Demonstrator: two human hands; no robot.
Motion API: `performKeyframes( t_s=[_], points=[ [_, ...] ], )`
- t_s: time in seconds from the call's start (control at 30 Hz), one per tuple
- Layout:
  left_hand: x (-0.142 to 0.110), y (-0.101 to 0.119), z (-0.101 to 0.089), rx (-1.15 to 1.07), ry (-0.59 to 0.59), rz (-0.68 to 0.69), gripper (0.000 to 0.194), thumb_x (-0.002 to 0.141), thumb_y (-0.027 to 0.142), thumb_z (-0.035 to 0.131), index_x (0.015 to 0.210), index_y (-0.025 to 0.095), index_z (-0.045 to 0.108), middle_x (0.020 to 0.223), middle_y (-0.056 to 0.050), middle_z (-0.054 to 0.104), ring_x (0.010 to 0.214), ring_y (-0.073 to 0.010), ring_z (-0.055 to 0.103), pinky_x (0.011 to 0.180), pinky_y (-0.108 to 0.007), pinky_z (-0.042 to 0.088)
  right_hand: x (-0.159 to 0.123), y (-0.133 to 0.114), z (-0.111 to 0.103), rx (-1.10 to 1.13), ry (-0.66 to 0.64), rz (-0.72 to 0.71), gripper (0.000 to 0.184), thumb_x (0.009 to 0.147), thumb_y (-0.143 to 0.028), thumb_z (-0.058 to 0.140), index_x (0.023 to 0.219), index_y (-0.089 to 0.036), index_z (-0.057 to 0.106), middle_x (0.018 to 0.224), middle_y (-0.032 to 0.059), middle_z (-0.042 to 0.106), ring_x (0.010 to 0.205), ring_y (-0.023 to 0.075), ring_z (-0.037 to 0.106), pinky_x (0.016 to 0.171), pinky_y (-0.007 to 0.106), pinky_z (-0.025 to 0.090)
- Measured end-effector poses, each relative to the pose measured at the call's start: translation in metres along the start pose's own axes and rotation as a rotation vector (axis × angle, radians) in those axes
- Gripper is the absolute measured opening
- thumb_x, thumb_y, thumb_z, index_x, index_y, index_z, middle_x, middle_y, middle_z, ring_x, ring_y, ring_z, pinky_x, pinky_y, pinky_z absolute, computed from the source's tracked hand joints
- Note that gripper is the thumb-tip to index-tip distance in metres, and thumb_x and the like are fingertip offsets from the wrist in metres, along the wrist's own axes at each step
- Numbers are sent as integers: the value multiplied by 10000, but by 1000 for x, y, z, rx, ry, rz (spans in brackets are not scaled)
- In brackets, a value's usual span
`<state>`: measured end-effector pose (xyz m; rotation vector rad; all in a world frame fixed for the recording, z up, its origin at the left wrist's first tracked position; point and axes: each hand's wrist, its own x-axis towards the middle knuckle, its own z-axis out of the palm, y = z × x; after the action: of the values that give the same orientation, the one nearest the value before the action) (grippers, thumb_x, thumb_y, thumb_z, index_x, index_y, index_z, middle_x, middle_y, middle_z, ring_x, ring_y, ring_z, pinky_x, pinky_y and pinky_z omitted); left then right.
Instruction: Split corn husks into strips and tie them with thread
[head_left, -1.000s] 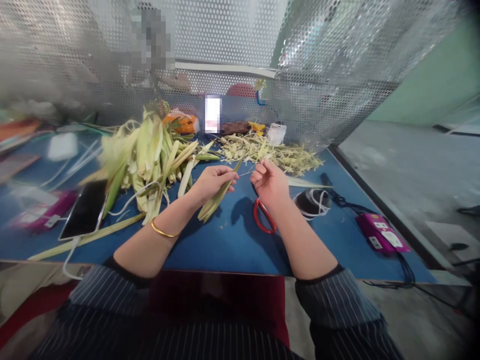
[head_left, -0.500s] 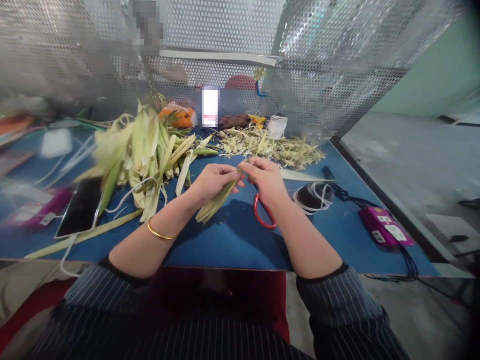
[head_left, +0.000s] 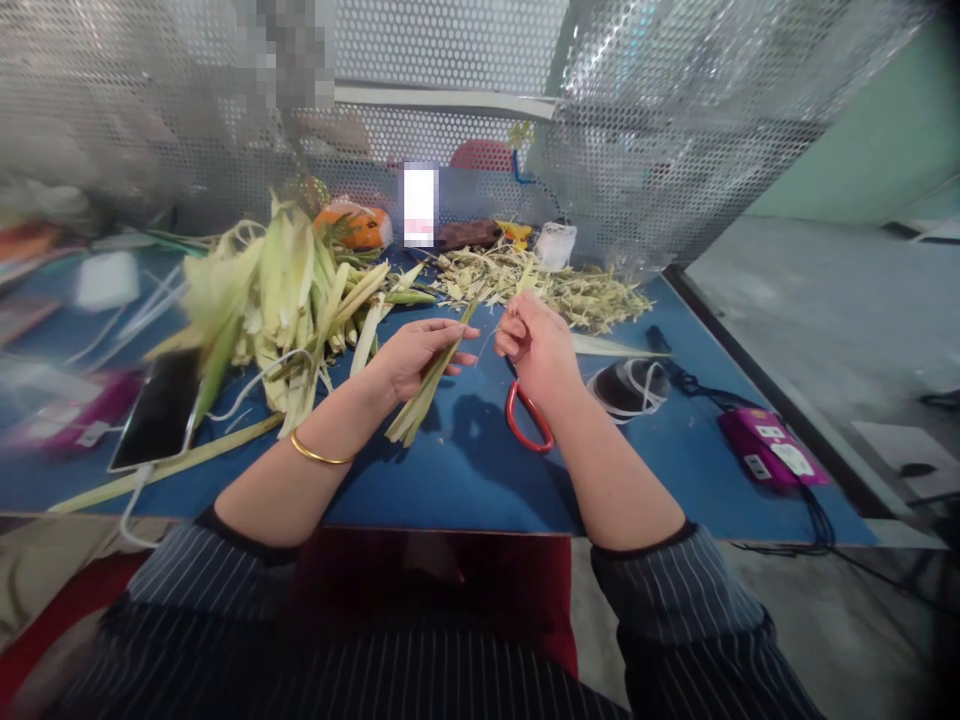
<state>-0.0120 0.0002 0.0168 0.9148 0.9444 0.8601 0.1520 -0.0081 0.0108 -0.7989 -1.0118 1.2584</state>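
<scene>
My left hand [head_left: 421, 358] is closed on a folded corn husk [head_left: 427, 395], pinched between thumb and fingers. The husk slants, its loose wide ends hanging toward me and its narrow tip pointing up and away. To the right, my right hand [head_left: 541, 345] is closed with the fingers curled. A thin pale thread [head_left: 487, 343] runs faintly from its fingers toward the left hand. Under the right wrist lies a pair of scissors with red handles [head_left: 529, 425]; the blades are mostly hidden. A dark spool wound with white cord [head_left: 630, 390] stands right of that wrist.
A big heap of corn husks [head_left: 281, 290] lies left, with a phone [head_left: 157, 410] and white cable beside it. Husk scraps [head_left: 555, 290] spread at the back, before a perforated metal screen [head_left: 442, 50]. A purple pack [head_left: 769, 447] with black cables sits near the right edge.
My hands, close together before, have moved apart. The right hand has pulled up and to the right off the husk's tip, while the left keeps hold of the husk.
</scene>
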Motion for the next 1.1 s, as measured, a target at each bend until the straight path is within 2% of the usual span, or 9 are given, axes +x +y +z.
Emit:
performKeyframes(
  t_s=[0.17, 0.37, 0.47, 0.53, 0.67, 0.77, 0.9, 1.03, 1.1],
  points=[
    [1, -3, 1, -17, -119, -87, 131, 931, 138, 596, 833, 124, 683, 930, -76, 757, 689, -143, 739, 574, -214, 566, -2, -2, 1, 2, -64, 6, 500, 758, -664, 714, 708, -241, 453, 616, -73, 303, 498, 76, 388, 519, 257, 427],
    [0, -2, 3, -19, -29, -53, 178, 939, 121, 571, 807, 110, 691, 674, -41, 700, 578, -118, 690, 575, -208, 552, 1, -3, -4, -161, -50, -85, 451, 775, -641, 696, 725, -246, 485, 597, -74, 356, 504, 84, 427, 542, 266, 419],
    [4, -3, 0, -23, 20, 37, 125, 910, 119, 618, 833, 97, 715, 620, -18, 670, 532, -100, 656, 575, -207, 545, 3, -3, -11, -352, -80, -109, 319, 802, -529, 707, 823, -235, 585, 574, -68, 471, 511, 98, 495, 559, 274, 407],
    [6, -3, -3, -8, 39, 104, 86, 881, 140, 670, 834, 93, 723, 627, -15, 669, 532, -92, 645, 592, -213, 548, 5, -4, -17, -568, -109, -99, 250, 789, -441, 732, 877, -223, 648, 565, -64, 513, 520, 110, 510, 568, 281, 398],
    [7, -1, -7, 70, 65, 205, 96, 829, 197, 743, 806, 104, 730, 652, -12, 664, 552, -86, 638, 613, -220, 551, 10, -5, -27, -952, -170, -158, 99, 718, -290, 780, 720, -215, 717, 569, -48, 539, 548, 103, 456, 569, 281, 331],
    [5, 1, -6, 130, 85, 244, 106, 834, 191, 729, 775, 103, 719, 641, -11, 655, 527, -80, 622, 587, -213, 538, 11, -3, -27, -849, -110, -177, 136, 759, -302, 739, 665, -207, 710, 591, -33, 571, 565, 103, 448, 574, 281, 326],
    [3, 0, -4, 171, 74, 196, 104, 847, 192, 701, 791, 104, 710, 705, -39, 700, 513, -91, 634, 515, -208, 508, 7, -5, -22, -651, 15, -212, 138, 798, -319, 703, 719, -210, 731, 556, -33, 532, 563, 115, 444, 577, 287, 330],
    [5, -2, -5, 181, 103, 128, 123, 853, 231, 700, 897, 122, 736, 813, -62, 742, 574, -121, 691, 508, -206, 514, 7, -9, -22, -693, 188, -365, 146, 810, -291, 683, 683, -219, 690, 603, -20, 537, 583, 125, 434, 590, 296, 335],
    [6, -2, -6, 162, 126, 119, 140, 838, 247, 726, 916, 133, 741, 776, -46, 726, 581, -131, 701, 495, -198, 510, 7, -8, -25, -786, 196, -429, 173, 815, -276, 679, 653, -219, 660, 639, -13, 555, 603, 128, 441, 610, 301, 348]
  ],
)
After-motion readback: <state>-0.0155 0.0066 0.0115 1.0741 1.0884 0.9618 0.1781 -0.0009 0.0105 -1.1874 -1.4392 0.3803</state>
